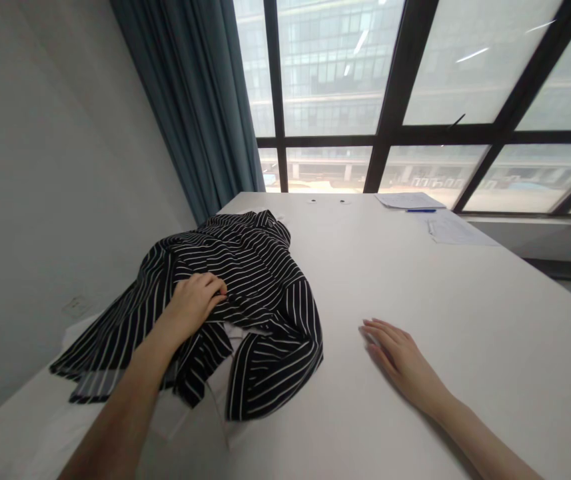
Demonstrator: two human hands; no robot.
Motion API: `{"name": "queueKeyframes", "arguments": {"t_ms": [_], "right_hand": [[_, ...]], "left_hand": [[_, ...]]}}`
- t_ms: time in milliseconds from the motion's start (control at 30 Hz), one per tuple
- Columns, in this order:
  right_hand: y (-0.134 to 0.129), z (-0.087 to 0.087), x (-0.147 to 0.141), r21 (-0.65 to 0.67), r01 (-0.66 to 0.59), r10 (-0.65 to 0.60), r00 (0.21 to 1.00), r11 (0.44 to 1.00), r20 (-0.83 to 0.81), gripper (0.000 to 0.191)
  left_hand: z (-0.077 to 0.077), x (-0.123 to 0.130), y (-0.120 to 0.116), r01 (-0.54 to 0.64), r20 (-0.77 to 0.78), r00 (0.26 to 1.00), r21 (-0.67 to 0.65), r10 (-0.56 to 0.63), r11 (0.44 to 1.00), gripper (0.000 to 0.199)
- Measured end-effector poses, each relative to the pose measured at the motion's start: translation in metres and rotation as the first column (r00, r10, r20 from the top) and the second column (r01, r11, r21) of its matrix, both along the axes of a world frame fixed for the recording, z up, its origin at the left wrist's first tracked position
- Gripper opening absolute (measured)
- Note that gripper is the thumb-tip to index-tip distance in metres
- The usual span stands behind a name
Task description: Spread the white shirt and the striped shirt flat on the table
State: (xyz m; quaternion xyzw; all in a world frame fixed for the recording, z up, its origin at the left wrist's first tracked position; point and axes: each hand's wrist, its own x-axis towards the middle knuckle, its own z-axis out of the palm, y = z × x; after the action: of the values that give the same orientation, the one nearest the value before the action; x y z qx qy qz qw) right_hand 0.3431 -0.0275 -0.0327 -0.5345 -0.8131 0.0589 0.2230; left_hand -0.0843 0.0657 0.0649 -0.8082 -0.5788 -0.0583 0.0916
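The striped shirt [245, 293] lies crumpled on the left of the white table [465, 313], its long axis running from the near-left edge toward the far window [415, 87]. Soft black cloth, thin white stripes, rumpled folds. The left hand [196, 298] pinches the fabric. The right hand [400, 357] rests flat, fingers spread, holding nothing.
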Motion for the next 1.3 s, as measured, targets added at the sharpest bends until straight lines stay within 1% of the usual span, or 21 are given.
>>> {"name": "queueKeyframes", "arguments": {"t_ms": [133,233,300,400,467,567,633,733,833,900,967,1033,1100,1133,1200,1267,1300], "right_hand": [[0.0,0.001,0.001,-0.031,0.007,-0.008,0.999,0.999,-0.037,0.035],[-0.002,0.004,-0.004,-0.073,0.008,-0.015,0.996,0.997,-0.089,0.037],[-0.007,0.01,-0.012,-0.115,-0.012,-0.005,0.989,0.993,-0.147,0.039],[-0.016,0.021,-0.031,-0.213,-0.08,0.027,0.971,0.974,-0.239,0.042],[-0.019,0.028,-0.045,-0.294,-0.096,0.005,0.955,0.951,-0.297,0.044],[-0.014,0.032,-0.065,-0.387,-0.101,-0.075,0.906,0.916,-0.416,0.05],[-0.005,0.031,-0.078,-0.406,-0.121,-0.098,0.872,0.906,-0.479,0.055],[0.01,0.029,-0.096,-0.422,-0.133,-0.114,0.853,0.897,-0.51,0.061],[0.021,0.029,-0.11,-0.456,-0.126,-0.152,0.838,0.881,-0.524,0.064],[0.027,0.03,-0.112,-0.464,-0.135,-0.175,0.807,0.875,-0.564,0.062],[0.032,0.032,-0.106,-0.465,-0.164,-0.2,0.745,0.87,-0.637,0.058],[0.037,0.036,-0.092,-0.44,-0.165,-0.229,0.667,0.883,-0.709,0.05],[0.042,0.038,-0.073,-0.391,-0.092,-0.262,0.602,0.916,-0.755,0.041],[0.044,0.04,-0.061,-0.368,-0.04,-0.279,0.58,0.929,-0.766,0.037],[0.049,0.04,-0.038,-0.342,0.055,-0.313,0.557,0.938,-0.769,0.032],[0.053,0.039,-0.015,-0.334,0.115,-0.338,0.561,0.936,-0.755,0.03],[0.055,0.038,-0.004,-0.325,0.136,-0.342,0.57,0.936,-0.747,0.029]], "left_hand": [[0.001,0.003,0.003,0.101,0.072,0.992,0.012,-0.102,0.995,0.014],[0.005,0.009,0.0,0.148,0.147,0.978,0.004,-0.147,0.989,0.018],[0.008,0.015,-0.004,0.159,0.19,0.97,-0.028,-0.151,0.987,0.018],[0.01,0.03,-0.012,0.164,0.216,0.966,-0.071,-0.145,0.984,0.019],[0.009,0.045,-0.02,0.188,0.214,0.963,-0.085,-0.166,0.978,0.019],[0.003,0.068,-0.03,0.25,0.198,0.953,-0.091,-0.228,0.964,0.022],[-0.003,0.082,-0.036,0.272,0.181,0.95,-0.09,-0.253,0.958,0.025],[-0.013,0.1,-0.045,0.29,0.158,0.948,-0.072,-0.276,0.954,0.025],[-0.024,0.11,-0.054,0.318,0.148,0.94,-0.045,-0.309,0.947,0.024],[-0.029,0.112,-0.059,0.332,0.157,0.933,-0.037,-0.322,0.943,0.023],[-0.032,0.108,-0.061,0.341,0.187,0.925,-0.023,-0.331,0.94,0.022],[-0.034,0.101,-0.061,0.349,0.216,0.914,0.007,-0.342,0.937,0.018],[-0.035,0.091,-0.061,0.331,0.206,0.917,0.089,-0.343,0.939,0.014],[-0.037,0.085,-0.061,0.31,0.176,0.926,0.144,-0.333,0.94,0.018],[-0.042,0.07,-0.062,0.256,0.079,0.956,0.251,-0.284,0.933,0.032],[-0.047,0.054,-0.064,0.192,-0.003,0.979,0.33,-0.203,0.924,0.042],[-0.049,0.046,-0.066,0.155,-0.018,0.987,0.358,-0.159,0.921,0.044]]}}
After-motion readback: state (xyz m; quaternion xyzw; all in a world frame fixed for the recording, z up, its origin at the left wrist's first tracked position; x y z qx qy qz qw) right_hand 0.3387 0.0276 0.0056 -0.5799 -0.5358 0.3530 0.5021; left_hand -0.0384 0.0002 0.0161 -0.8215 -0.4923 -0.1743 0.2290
